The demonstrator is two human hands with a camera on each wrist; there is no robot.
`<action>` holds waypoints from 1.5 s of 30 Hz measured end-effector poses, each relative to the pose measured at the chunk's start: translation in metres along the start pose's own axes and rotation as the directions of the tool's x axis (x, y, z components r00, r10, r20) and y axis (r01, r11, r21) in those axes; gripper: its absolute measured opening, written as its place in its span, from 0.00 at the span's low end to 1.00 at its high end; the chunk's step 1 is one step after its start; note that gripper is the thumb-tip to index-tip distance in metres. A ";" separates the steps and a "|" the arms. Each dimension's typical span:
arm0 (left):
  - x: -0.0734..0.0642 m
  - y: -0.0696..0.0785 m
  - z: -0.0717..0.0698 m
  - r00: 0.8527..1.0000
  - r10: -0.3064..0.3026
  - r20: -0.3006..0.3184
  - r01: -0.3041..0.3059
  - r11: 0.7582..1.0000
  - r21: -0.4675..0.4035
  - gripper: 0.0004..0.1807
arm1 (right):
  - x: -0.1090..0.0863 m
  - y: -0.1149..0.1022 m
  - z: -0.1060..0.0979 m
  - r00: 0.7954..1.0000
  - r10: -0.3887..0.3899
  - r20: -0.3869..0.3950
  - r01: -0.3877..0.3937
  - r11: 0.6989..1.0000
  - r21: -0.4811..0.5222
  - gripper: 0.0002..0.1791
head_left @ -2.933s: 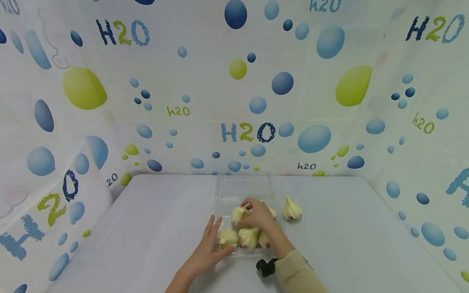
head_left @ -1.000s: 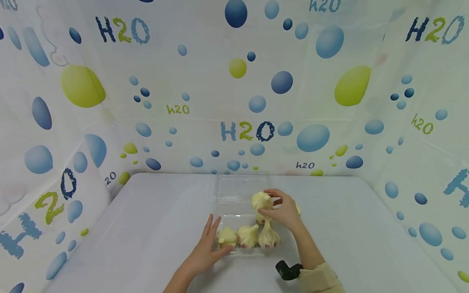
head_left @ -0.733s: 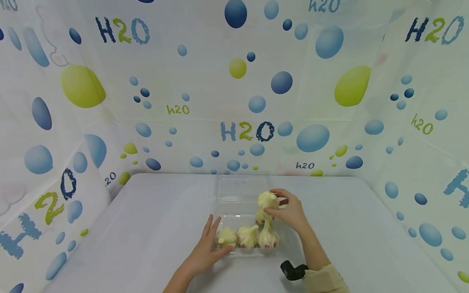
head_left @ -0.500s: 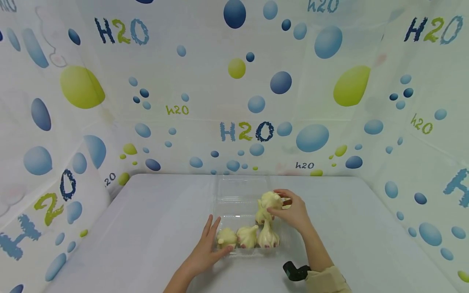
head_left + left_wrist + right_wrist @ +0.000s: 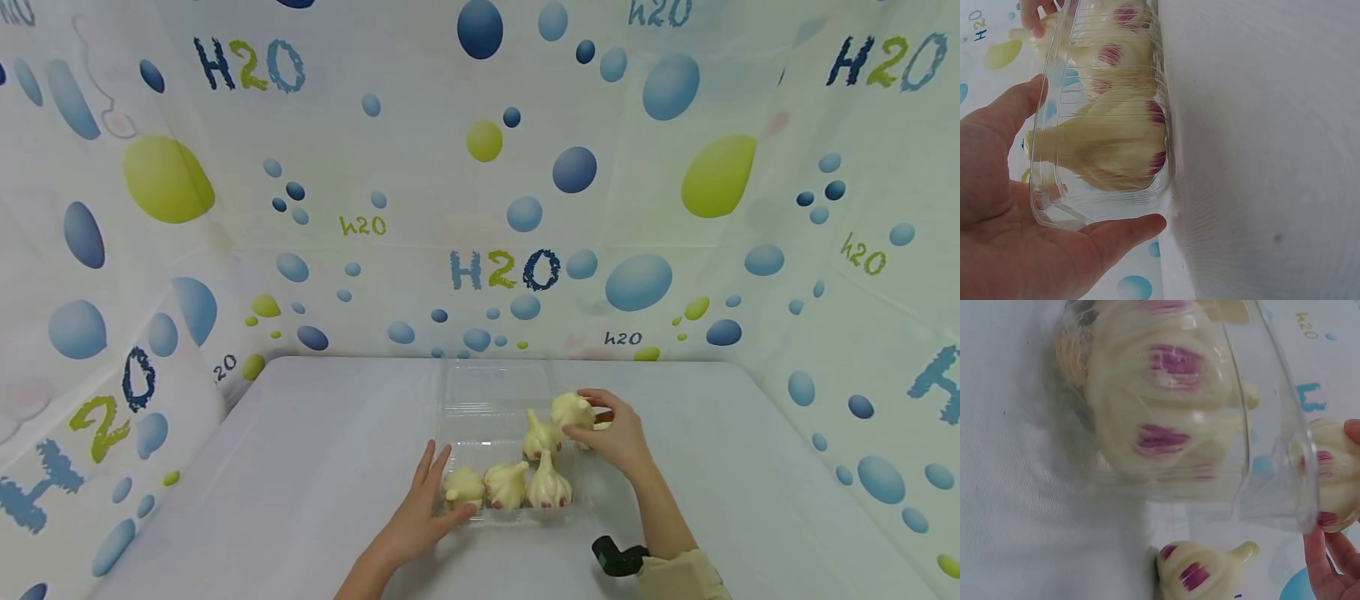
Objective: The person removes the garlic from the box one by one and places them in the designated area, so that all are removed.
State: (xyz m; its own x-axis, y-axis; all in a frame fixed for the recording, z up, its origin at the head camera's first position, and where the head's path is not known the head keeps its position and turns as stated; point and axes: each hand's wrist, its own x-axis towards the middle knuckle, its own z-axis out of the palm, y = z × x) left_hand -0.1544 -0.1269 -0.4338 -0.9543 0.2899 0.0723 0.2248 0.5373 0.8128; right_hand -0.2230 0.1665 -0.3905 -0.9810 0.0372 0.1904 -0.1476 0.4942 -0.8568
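A garlic bulb [image 5: 572, 412] is pinched between the thumb and fingertips of my right hand [image 5: 621, 433], above the right edge of the clear plastic container [image 5: 498, 385]. Three more bulbs line the container's front row: left [image 5: 463, 487], middle [image 5: 506, 487] and right [image 5: 550, 487]. Behind the right one stands a further bulb [image 5: 540, 437]. My left hand [image 5: 420, 517] rests against the container's left front corner, fingers straight; the left wrist view shows the thumb and fingers [image 5: 1022, 103] beside its clear wall. One loose bulb [image 5: 1200, 573] lies outside the container, mostly behind my right hand in the head view.
The container's transparent lid lies folded back toward the rear of the white table [image 5: 337, 433]. A black wrist device [image 5: 618, 557] is on my right forearm by the sleeve [image 5: 682, 575]. A patterned curtain [image 5: 405, 150] surrounds the table.
My right hand has lifted a garlic bulb from the container's back left and carried it rightward, past the standing bulb, to the right edge. My left hand has stayed in place.
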 end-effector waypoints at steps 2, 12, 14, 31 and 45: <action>0.000 0.000 0.000 1.000 0.003 -0.001 -0.003 1.000 0.001 0.48 | 0.000 0.001 -0.002 1.000 0.007 -0.005 -0.007 1.000 0.006 0.31; 0.000 0.000 0.000 1.000 0.007 -0.005 -0.007 1.000 0.014 0.49 | 0.000 0.010 -0.013 0.999 0.024 -0.042 -0.024 1.000 -0.005 0.32; 0.000 0.000 0.000 1.000 0.008 -0.007 -0.008 1.000 0.015 0.48 | 0.000 0.013 -0.016 0.998 0.025 -0.056 -0.026 1.000 -0.014 0.32; -0.001 0.002 0.000 1.000 0.011 -0.008 -0.011 1.000 0.015 0.48 | 0.001 0.034 -0.035 0.992 0.044 -0.121 -0.051 0.997 -0.053 0.31; -0.001 0.002 -0.001 1.000 0.004 -0.005 -0.004 1.000 0.008 0.48 | 0.003 0.047 -0.043 0.980 0.092 -0.179 -0.110 0.989 -0.094 0.31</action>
State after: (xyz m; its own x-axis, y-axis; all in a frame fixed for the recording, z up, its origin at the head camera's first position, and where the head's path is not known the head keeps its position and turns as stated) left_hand -0.1529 -0.1267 -0.4315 -0.9545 0.2878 0.0782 0.2298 0.5425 0.8080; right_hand -0.2271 0.2273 -0.4098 -0.9518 0.2375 0.1939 -0.0263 0.5668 -0.8234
